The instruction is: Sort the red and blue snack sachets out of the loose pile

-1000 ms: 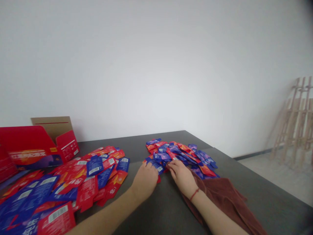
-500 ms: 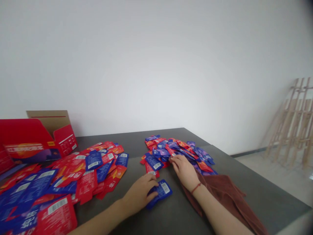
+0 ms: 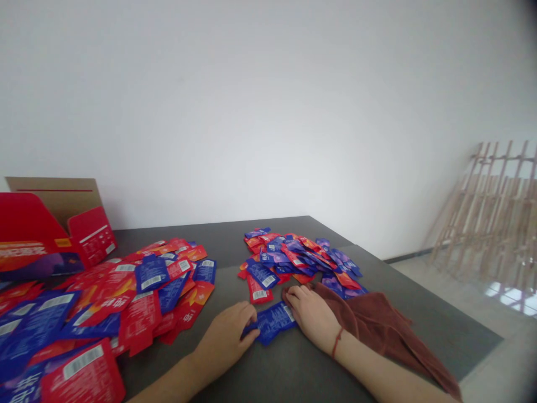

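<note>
In front of me, two overlapping blue packets (image 3: 274, 320) lie flat on the dark table (image 3: 289, 369). My left hand (image 3: 229, 334) pinches their left end between thumb and fingers. My right hand (image 3: 311, 315) presses a bunched part of a brown cloth (image 3: 371, 319) down at their right end, fingers curled over it. The rest of the cloth spreads out to the right, partly beneath my right wrist. Just beyond my hands sits a pile of red and blue packets (image 3: 289, 254).
A larger heap of red and blue packets (image 3: 142, 302) covers the table's left side. Behind it stands an open red carton (image 3: 90, 235). A white wall (image 3: 210, 112) rises along the back edge. Wooden racks (image 3: 490, 207) lean at the far right.
My right hand has come back from the pile's edge to the right end of the blue packets, bringing the cloth's edge along. My left hand still holds their left end. The view has turned slightly right.
</note>
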### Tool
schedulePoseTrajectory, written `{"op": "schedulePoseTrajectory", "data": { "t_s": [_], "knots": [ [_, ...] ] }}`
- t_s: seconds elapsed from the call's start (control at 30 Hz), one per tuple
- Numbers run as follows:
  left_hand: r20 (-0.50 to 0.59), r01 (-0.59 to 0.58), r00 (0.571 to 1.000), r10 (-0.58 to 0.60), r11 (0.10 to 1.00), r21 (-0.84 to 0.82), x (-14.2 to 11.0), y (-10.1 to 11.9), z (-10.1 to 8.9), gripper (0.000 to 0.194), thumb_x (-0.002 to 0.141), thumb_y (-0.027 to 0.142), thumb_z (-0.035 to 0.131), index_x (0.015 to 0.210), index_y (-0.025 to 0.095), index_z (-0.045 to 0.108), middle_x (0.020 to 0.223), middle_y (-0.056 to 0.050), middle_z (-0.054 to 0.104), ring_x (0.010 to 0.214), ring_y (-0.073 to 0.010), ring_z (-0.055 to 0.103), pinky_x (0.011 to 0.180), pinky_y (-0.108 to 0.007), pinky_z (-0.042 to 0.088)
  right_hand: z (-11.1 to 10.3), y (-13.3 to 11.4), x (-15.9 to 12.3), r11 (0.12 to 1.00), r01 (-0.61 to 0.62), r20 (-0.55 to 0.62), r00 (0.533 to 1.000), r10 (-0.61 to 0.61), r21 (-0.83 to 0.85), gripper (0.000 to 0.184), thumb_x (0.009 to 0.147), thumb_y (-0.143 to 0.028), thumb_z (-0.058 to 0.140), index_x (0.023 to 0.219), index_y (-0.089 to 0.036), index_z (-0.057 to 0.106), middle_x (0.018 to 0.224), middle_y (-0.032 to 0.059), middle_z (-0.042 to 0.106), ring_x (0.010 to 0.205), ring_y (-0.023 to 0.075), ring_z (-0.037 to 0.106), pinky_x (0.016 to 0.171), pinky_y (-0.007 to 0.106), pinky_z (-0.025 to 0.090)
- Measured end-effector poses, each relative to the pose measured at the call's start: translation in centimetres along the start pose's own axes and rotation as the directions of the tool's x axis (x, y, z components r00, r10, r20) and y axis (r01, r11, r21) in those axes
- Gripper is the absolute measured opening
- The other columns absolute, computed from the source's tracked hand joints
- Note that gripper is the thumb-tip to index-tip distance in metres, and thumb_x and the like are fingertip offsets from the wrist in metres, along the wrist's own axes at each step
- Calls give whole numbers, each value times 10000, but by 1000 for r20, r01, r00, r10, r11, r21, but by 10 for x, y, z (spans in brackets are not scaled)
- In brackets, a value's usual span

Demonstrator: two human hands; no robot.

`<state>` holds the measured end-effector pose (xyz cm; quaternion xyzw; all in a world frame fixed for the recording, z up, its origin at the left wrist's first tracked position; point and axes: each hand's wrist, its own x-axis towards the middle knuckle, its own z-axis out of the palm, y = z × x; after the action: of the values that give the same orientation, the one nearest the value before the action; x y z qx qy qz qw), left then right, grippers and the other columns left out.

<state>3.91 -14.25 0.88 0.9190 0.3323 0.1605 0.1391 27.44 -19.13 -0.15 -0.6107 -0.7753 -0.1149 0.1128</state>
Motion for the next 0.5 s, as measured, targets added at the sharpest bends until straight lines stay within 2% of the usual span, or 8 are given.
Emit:
{"op": "schedulePoseTrajectory", "data": {
  "t_s": [0.13, 0.3, 0.4, 0.5],
  "knots": [
    [53, -8, 999, 9, 1000, -16, 3, -3, 4, 56, 861, 164, 506, 886, 215, 505, 917, 1, 582, 883, -177, 528, 778, -273, 376, -8, -14, 1, 999, 7, 11, 1000, -7, 42, 232, 916, -97, 457, 1019, -160, 655, 1003, 68, 621, 945, 200, 535, 872, 319, 433],
    [30, -10, 999, 11, 1000, -29, 21, -2, 8, 99, 885, 137, 441, 841, 207, 496, 897, -9, 594, 868, -178, 535, 756, -272, 378, -14, -40, -6, 980, 193, 10, 981, -193, 58, 235, 896, -116, 493, 1087, -169, 620, 1059, 58, 613, 954, 202, 517, 864, 335, 430],
    [32, 16, 999, -16, 1000, -7, 21, -1, 6, 107, 894, 155, 431, 825, 211, 491, 886, -6, 601, 836, -178, 550, 742, -275, 378, -11, -31, -11, 966, 255, 23, 967, -255, 34, 270, 897, -137, 500, 1147, -181, 593, 1092, 61, 605, 969, 205, 509, 876, 346, 421],
    [29, 35, 999, -37, 997, 70, 16, -1, 3, 105, 903, 157, 427, 836, 214, 485, 867, 1, 614, 806, -183, 566, 738, -289, 369, -10, -1, -12, 981, 190, 56, 980, -188, -35, 249, 897, -117, 486, 1101, -172, 617, 1045, 65, 614, 924, 209, 524, 832, 349, 433]
  ]
}}
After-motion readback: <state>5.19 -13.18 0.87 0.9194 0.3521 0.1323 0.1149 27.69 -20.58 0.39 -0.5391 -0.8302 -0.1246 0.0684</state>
